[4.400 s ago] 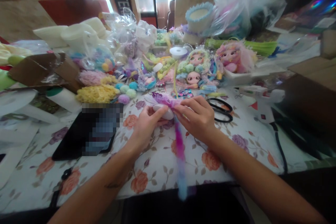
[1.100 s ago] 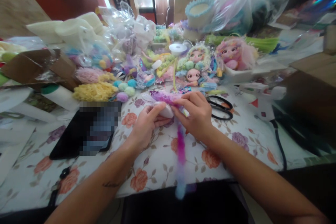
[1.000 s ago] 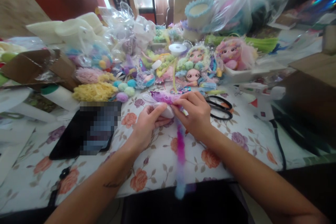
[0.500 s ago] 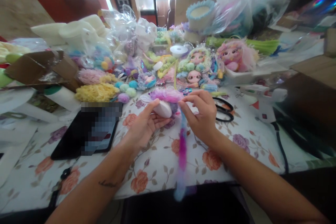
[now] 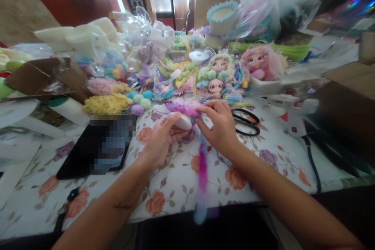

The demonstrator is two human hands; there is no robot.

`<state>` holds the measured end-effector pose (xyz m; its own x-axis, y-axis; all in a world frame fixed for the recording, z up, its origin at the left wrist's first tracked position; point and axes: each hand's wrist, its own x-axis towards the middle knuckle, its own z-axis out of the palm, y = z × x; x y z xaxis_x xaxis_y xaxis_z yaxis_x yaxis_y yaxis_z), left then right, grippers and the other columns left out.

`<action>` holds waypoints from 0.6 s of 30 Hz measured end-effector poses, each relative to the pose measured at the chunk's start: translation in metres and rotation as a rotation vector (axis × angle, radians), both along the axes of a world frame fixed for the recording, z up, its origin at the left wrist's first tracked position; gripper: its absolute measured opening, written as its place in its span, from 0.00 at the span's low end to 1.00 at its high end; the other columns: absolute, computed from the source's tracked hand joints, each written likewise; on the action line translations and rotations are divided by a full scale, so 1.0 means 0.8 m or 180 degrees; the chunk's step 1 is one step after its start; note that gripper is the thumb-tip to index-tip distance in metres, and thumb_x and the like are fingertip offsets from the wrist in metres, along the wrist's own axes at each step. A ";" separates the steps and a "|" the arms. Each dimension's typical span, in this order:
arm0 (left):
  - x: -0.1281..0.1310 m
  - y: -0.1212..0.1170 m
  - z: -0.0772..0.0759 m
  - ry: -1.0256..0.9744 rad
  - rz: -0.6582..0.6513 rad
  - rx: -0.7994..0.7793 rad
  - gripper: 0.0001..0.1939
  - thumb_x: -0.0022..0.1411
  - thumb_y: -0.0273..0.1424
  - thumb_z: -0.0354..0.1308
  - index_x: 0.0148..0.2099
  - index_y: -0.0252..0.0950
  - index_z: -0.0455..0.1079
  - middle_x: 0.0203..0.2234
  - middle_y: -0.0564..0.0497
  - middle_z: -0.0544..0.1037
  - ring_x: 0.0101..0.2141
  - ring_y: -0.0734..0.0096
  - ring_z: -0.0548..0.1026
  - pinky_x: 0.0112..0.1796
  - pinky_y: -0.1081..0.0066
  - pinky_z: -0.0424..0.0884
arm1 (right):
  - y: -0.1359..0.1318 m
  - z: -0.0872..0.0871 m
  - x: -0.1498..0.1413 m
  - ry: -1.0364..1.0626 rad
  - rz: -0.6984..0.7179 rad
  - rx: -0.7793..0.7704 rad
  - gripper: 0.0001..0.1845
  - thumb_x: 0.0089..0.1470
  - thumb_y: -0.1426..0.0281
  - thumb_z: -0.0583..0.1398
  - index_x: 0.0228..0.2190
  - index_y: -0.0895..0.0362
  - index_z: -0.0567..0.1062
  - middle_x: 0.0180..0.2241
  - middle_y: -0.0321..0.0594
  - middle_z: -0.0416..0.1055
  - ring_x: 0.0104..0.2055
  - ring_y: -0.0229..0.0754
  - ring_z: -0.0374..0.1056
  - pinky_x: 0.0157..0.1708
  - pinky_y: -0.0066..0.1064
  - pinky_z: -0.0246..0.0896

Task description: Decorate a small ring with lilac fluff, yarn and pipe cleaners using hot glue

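My left hand (image 5: pixel 162 133) is closed around a smooth white rounded piece (image 5: pixel 183 122), thumb on top and fingers beneath. Pink-purple fluffy trim (image 5: pixel 183 107) runs along the far side of this piece. At its right end, my right hand (image 5: pixel 218 125) pinches the trim between thumb and fingers. From below that hand a fluffy strip (image 5: pixel 202 168) in blue, magenta and lilac hangs down over the table's near edge. Black-handled scissors (image 5: pixel 246 122) lie just right of my right hand, blades hidden.
A dark tablet (image 5: pixel 96 144) lies to the left. A white glue gun (image 5: pixel 293 113) with a black cord stands at the right. Behind are pompoms (image 5: pixel 143 99), yellow fluffy trim (image 5: pixel 108 103), doll heads (image 5: pixel 216 86), plastic bags and an open cardboard box (image 5: pixel 43 74). Flowered cloth (image 5: pixel 166 187) covers the table.
My right hand has shifted slightly left, closer to the white piece, with its fingers now on the pink-purple trim. More of the scissors shows. My left hand has barely moved.
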<state>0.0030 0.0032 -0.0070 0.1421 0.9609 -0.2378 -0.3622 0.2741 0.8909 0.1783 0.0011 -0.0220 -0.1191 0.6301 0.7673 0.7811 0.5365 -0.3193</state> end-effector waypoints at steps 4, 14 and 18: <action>-0.003 0.003 0.003 -0.0093 -0.0026 -0.0116 0.12 0.56 0.38 0.66 0.36 0.34 0.75 0.29 0.49 0.80 0.31 0.68 0.79 0.37 0.67 0.78 | 0.005 -0.004 0.003 0.0075 0.0111 -0.0396 0.12 0.52 0.70 0.64 0.40 0.56 0.76 0.40 0.46 0.68 0.44 0.51 0.64 0.45 0.45 0.62; -0.011 0.014 0.005 -0.0118 0.0381 0.0182 0.10 0.54 0.34 0.68 0.34 0.34 0.73 0.30 0.51 0.79 0.35 0.68 0.78 0.45 0.62 0.77 | 0.006 0.015 0.016 0.1096 0.0390 -0.0997 0.06 0.54 0.68 0.62 0.27 0.57 0.74 0.29 0.38 0.70 0.33 0.42 0.66 0.36 0.35 0.60; -0.011 0.021 -0.003 -0.0218 0.0732 0.0289 0.11 0.51 0.31 0.70 0.34 0.34 0.72 0.31 0.53 0.78 0.36 0.71 0.77 0.49 0.63 0.74 | -0.005 0.031 0.015 0.1753 0.0951 -0.1927 0.14 0.57 0.61 0.62 0.25 0.57 0.77 0.21 0.34 0.69 0.25 0.36 0.63 0.29 0.31 0.57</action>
